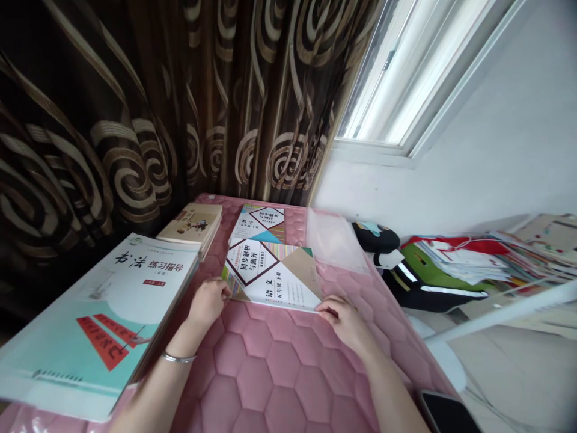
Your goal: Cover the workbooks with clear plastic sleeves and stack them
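Note:
A white workbook [270, 270] with a brown diamond pattern and Chinese print lies turned sideways in the middle of the pink padded cover. My left hand [208, 302] pinches its near left corner, and my right hand [343, 317] has closed on the near right corner. Just beyond it, partly overlapped, rests a similar workbook [260, 224] with blue and striped parts. To the left lies a stack topped by a large calligraphy practice book [103, 319]. Behind that stack sits a pile of smaller tan books [192, 224].
A clear plastic sheet [336, 240] lies at the far right of the pink cover [265, 361]. A phone [448, 412] is at the near right edge. Beyond that edge are a white lamp-like stand [487, 319], a green and black bag [419, 270] and piled papers. A patterned curtain [234, 102] hangs behind.

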### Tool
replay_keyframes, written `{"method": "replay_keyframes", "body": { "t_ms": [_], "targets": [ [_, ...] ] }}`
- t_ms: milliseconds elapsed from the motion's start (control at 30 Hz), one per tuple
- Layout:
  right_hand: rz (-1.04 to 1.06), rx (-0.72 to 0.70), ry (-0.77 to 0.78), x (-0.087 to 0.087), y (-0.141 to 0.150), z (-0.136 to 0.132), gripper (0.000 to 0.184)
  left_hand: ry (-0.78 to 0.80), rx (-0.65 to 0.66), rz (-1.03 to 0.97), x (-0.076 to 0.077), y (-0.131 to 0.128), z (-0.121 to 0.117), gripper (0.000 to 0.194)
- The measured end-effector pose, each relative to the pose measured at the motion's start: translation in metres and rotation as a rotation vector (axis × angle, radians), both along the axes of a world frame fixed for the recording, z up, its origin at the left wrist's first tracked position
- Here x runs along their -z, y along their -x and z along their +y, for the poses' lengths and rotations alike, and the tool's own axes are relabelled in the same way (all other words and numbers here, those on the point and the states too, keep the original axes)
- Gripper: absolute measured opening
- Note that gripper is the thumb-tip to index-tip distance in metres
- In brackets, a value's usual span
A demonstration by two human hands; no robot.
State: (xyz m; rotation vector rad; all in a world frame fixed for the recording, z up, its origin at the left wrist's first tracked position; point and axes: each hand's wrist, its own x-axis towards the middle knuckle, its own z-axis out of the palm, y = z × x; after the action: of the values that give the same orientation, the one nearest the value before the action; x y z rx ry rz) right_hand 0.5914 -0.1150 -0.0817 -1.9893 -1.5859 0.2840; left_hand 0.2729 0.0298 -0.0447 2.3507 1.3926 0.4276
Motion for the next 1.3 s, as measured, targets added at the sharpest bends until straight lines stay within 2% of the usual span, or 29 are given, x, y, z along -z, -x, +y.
{"method": "replay_keyframes", "body": {
  "t_ms": [133,233,333,433,533,633,800,967,1100,1200,1300],
  "targets": [
    [-0.063,0.011,-0.005,0.001,0.001,0.0,0.016,-0.051,-0.015,0.077,0.001,-0.009,-0.009,0.03],
    [-0.164,0.029,0.033,-0.001,0.01,0.003,0.01,-0.101,0.011,0.106,0.005,-0.025,-0.021,0.023],
    [-0.241,0.0,0.041,-0.007,0.033,0.011,0.011,-0.175,0.095,0.136,0.01,-0.044,-0.034,0.012],
    [-0.297,-0.05,-0.001,-0.011,0.065,0.024,0.016,-0.268,0.192,0.157,0.014,-0.058,-0.04,0.011],
    [-0.333,-0.063,-0.015,-0.01,0.091,0.038,0.018,-0.314,0.229,0.164,0.017,-0.061,-0.04,0.011],
    [-0.327,-0.066,0.0,-0.007,0.102,0.048,0.015,-0.327,0.232,0.16,0.018,-0.057,-0.035,0.015],
    [-0.247,-0.089,0.055,-0.007,0.083,0.042,0.007,-0.298,0.221,0.097,0.015,-0.039,-0.022,0.015],
    [-0.16,-0.006,0.124,-0.006,0.037,0.02,0.009,-0.175,0.21,0.014,0.012,-0.018,-0.008,0.018],
    [-0.036,-0.037,0.085,0.005,0.007,0.01,0.013,-0.126,0.225,-0.027,0.011,-0.01,-0.002,0.025],
    [0.056,-0.048,0.088,0.007,-0.001,0.008,0.017,-0.149,0.219,0.003,0.01,-0.012,-0.005,0.028],
    [0.091,-0.078,0.132,-0.004,0.001,0.011,0.017,-0.215,0.185,0.068,0.009,-0.018,-0.014,0.029]
  ]
}}
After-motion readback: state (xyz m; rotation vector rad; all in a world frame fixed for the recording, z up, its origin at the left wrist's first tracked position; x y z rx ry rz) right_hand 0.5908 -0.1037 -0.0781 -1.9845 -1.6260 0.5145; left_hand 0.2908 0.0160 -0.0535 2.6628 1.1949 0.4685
